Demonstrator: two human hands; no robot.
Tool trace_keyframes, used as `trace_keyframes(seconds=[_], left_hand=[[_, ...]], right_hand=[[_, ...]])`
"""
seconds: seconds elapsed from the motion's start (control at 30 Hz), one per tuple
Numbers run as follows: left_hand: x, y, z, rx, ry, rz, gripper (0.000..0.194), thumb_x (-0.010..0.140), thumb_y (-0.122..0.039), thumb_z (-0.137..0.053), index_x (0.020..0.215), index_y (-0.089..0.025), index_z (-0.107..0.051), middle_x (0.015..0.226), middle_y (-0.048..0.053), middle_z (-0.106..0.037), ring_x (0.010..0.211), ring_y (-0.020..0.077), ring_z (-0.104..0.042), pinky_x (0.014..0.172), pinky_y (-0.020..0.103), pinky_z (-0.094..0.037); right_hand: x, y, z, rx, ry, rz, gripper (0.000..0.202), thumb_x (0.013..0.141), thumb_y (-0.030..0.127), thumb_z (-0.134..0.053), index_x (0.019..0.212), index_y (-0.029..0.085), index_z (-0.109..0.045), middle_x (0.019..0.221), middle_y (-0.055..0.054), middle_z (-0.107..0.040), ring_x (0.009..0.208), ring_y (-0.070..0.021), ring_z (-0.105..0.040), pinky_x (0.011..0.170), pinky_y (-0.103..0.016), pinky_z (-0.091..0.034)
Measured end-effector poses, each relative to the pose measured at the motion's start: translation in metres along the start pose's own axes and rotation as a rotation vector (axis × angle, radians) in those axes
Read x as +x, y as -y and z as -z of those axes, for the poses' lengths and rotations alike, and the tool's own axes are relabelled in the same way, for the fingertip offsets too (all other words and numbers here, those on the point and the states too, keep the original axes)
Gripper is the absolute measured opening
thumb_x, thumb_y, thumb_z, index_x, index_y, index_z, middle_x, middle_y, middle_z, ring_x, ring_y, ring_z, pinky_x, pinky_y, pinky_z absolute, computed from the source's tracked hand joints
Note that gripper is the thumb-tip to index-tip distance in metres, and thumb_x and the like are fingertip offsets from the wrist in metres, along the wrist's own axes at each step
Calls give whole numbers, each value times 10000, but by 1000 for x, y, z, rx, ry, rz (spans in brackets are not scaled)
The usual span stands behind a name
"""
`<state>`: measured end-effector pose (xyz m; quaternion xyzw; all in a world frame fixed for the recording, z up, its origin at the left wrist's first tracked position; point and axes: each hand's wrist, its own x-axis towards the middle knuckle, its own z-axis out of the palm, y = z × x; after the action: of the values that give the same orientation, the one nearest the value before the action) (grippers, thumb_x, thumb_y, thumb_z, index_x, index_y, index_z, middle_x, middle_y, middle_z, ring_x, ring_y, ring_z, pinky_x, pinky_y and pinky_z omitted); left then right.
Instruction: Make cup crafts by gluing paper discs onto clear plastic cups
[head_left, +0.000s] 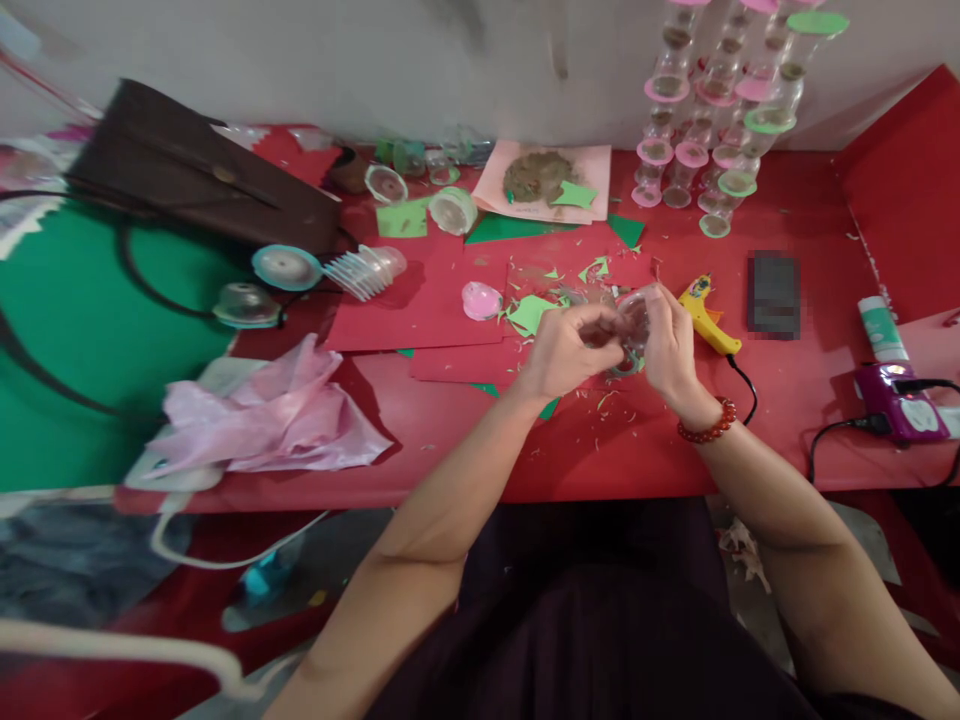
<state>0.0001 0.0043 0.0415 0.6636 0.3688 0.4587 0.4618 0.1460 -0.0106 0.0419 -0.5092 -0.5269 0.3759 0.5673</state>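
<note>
A clear plastic cup (635,316) is upheld over the table by my right hand (670,345), whose fingers curve round its far side. My left hand (574,345) meets it from the left with fingers curled and pinched near the cup's edge; what lies between those fingertips is hidden. Just under the hands shows a curved greenish rim (626,368), too blurred to name. Green paper scraps (531,313) and thin trimmings lie left of and behind my hands. To the right of my right hand rests a yellow hot glue gun (709,317).
Stacked cup hourglasses (690,153) stand at the back right. A pink sheet (600,170) bears brown grains. Nested clear cups (367,270), a pink disc (481,300), a dark bag (202,170) and a pink plastic bag (277,415) lie left. A purple power adapter (896,400) sits right.
</note>
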Motion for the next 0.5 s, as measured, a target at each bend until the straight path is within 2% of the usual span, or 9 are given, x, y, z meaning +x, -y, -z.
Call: trace_keyframes(seconds=[0.13,0.23,0.3,0.4,0.5], left_hand=[[1,0,3,30,19,-62,140,733,-149,-600,774,-182,-729,730,7,-746,644,113,-668,644,235,-575],[3,0,6,-33,100,-120,191,809,-163,-619,947,-204,-744,789,5,-760,699,132,-711,655,249,-585],[4,0,7,-31,110,-155,200,851,-207,-693,1046,-218,-740,828,8,-767,708,136,-715,651,254,-582],[6,2,8,112,60,-271,97,883,-304,-804,935,-227,-776,850,21,-767,747,138,-705,717,276,-585],[7,5,9,217,-15,-411,154,928,-336,-791,798,-255,-799,853,20,-754,793,137,-697,760,287,-576]], right_hand=[[1,4,0,6,-11,1,534,1015,696,-444,772,252,-615,682,1,-540,622,-153,-491,610,-315,-412],[5,7,2,58,-10,-60,539,1004,709,-442,764,256,-605,650,5,-522,581,-144,-471,562,-304,-397],[6,9,3,77,4,-103,543,998,720,-437,764,259,-602,624,12,-495,561,-140,-459,532,-293,-381],[7,11,3,99,16,-154,579,988,754,-426,755,253,-599,649,1,-521,576,-135,-479,518,-277,-375],[6,11,1,149,36,-233,618,973,791,-418,732,246,-585,636,2,-521,540,-122,-454,484,-262,-339]])
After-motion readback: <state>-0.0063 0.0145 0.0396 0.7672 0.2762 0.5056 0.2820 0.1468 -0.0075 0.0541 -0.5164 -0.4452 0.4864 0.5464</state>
